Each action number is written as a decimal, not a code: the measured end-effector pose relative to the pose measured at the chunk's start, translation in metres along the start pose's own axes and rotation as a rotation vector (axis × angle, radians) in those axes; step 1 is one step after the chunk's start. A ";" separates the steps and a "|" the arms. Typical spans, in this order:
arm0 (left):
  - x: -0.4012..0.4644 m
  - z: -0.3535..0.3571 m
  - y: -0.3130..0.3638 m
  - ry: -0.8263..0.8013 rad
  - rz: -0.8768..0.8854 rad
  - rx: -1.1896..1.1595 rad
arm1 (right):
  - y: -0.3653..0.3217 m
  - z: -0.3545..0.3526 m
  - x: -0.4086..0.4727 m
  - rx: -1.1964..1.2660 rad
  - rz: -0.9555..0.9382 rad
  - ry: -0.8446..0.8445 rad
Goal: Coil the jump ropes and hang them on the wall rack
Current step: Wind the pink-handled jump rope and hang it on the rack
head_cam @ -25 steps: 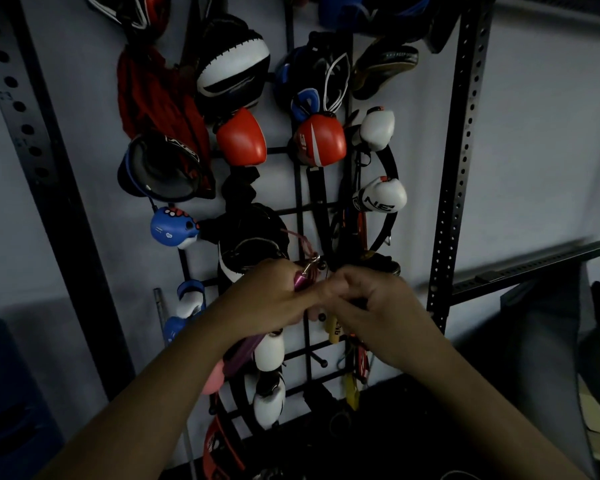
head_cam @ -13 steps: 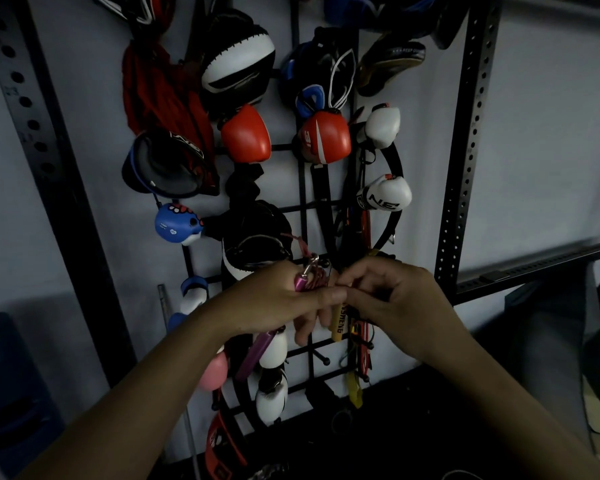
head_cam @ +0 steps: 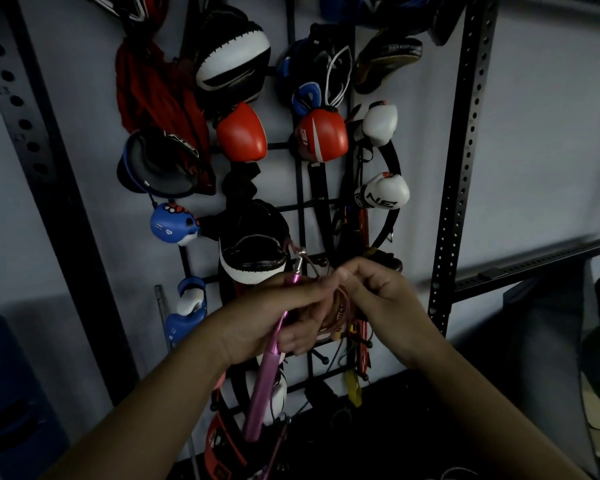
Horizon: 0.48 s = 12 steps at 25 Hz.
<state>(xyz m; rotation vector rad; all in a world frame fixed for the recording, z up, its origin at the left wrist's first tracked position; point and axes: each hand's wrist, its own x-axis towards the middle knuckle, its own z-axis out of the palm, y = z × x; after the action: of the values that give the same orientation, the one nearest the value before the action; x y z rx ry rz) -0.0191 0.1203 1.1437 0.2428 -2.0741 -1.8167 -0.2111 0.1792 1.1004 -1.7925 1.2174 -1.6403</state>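
My left hand (head_cam: 278, 317) grips a pink jump rope handle (head_cam: 264, 379) that slants down to the lower left, its metal swivel tip (head_cam: 299, 260) sticking up above my fingers. A bundle of thin pinkish rope coils (head_cam: 340, 306) sits between both hands. My right hand (head_cam: 378, 299) pinches those coils from the right, thumb against my left fingertips. Both hands hover in front of the black wire wall rack (head_cam: 305, 202), near its middle crossbar. The rest of the rope is hidden behind my hands.
The rack carries red boxing gloves (head_cam: 243, 133), white gloves (head_cam: 381, 195), blue gloves (head_cam: 174, 225), focus pads (head_cam: 232, 53) and hanging ropes and straps (head_cam: 361, 230). Black perforated uprights (head_cam: 461, 168) flank it. A short hook peg (head_cam: 321, 358) juts out below my hands.
The pink handle has swung down and now shows fully below my left hand. My right hand has moved slightly up and right, still pinching the coils. The view drew closer to the rack.
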 end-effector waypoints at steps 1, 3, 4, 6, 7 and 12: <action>0.001 0.000 -0.001 0.007 0.056 -0.133 | 0.005 0.005 -0.002 0.011 0.047 -0.010; 0.004 0.000 0.003 0.124 0.184 -0.361 | 0.014 0.017 -0.011 0.056 0.143 -0.059; 0.007 -0.002 0.006 0.231 0.244 -0.423 | 0.020 0.023 -0.015 0.071 0.176 -0.093; 0.011 -0.011 0.010 0.402 0.329 -0.412 | 0.023 0.033 -0.024 0.048 0.200 -0.165; 0.012 -0.016 0.009 0.453 0.340 -0.313 | 0.021 0.038 -0.028 0.018 0.196 -0.200; 0.005 -0.018 -0.012 0.603 0.138 0.807 | 0.000 0.036 -0.019 -0.258 0.045 -0.242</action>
<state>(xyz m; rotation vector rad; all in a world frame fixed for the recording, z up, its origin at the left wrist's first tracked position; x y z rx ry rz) -0.0184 0.1003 1.1340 0.7255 -2.1521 -0.6158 -0.1759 0.1864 1.0817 -2.0308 1.3939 -1.2428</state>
